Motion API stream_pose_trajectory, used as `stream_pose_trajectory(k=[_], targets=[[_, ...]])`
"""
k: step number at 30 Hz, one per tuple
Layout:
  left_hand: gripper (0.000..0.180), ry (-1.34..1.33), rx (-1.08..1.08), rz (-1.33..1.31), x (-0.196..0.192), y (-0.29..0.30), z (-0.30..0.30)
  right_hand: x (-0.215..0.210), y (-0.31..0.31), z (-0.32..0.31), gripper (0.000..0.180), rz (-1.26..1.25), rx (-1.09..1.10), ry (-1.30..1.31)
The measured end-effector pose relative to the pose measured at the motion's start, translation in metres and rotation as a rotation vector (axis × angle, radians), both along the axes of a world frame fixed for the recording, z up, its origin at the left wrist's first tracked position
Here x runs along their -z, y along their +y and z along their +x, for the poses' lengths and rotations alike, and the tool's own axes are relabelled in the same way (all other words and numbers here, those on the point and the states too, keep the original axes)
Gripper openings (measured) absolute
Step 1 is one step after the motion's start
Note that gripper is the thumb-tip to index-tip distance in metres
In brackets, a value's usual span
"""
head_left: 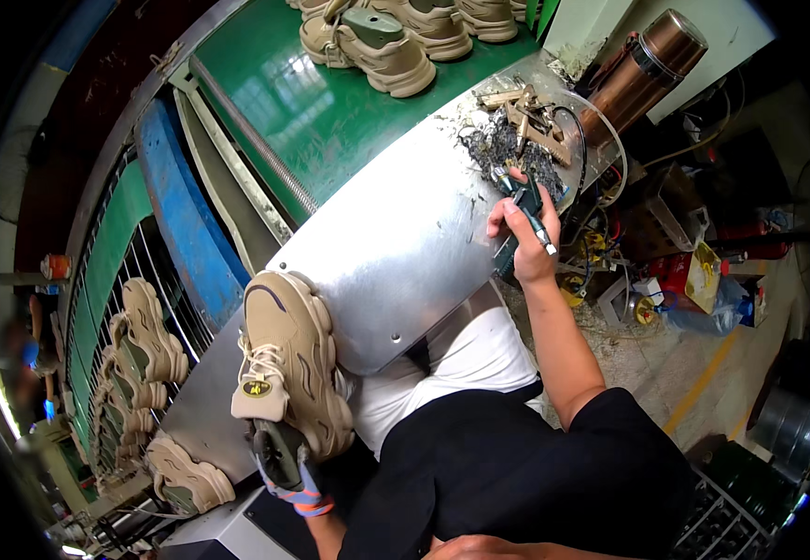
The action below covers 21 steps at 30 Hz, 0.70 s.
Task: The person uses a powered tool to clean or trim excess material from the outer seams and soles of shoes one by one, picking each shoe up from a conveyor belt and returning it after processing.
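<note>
My left hand [299, 483], in a grey glove with orange and blue trim, is closed round the dark shoe last [279, 453] at the heel opening of a beige sneaker [279, 327]. The sneaker is tilted, its toe toward the metal tabletop and its laces facing left. My bare right hand [536, 233] grips a dark green hand tool [527, 198] with metal fittings, its fingers wrapped round the body. The tool is over the table's right end, next to a heap of dark scraps [508, 145]. Its exact kind is unclear.
Beige sneakers on lasts [382, 56] stand on the green conveyor [279, 112] beyond the metal tabletop [405, 233]. More shoes [148, 331] sit on a wire rack at left. A copper-coloured flask [643, 75] stands at the right. Boxes and bags [694, 289] lie on the floor.
</note>
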<state>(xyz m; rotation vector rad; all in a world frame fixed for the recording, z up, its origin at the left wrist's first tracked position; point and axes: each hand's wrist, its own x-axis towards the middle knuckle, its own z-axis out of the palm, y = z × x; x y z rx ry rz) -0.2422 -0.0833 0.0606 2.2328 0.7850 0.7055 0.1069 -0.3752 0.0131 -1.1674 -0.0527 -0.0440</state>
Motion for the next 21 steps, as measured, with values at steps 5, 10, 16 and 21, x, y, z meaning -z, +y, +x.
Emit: stream_pose_trajectory(k=[5, 10, 16, 21], targets=[[0.057, -0.217, 0.040, -0.118, -0.016, -0.032, 0.151, 0.004, 0.007, 0.004, 0.049, -0.060, -0.050, -0.016], [0.051, -0.507, 0.267, -0.197, -0.013, 0.018, 0.360, 0.007, -0.004, 0.002, 0.049, -0.047, -0.050, -0.021], [0.072, -0.228, -0.158, 0.724, 0.044, 0.185, 0.604, 0.004, 0.014, 0.004, 0.050, -0.079, -0.122, -0.055], [0.032, -0.445, 0.842, 0.905, -0.030, -0.005, 0.583, 0.013, 0.000, 0.001, 0.051, -0.102, -0.007, -0.040]])
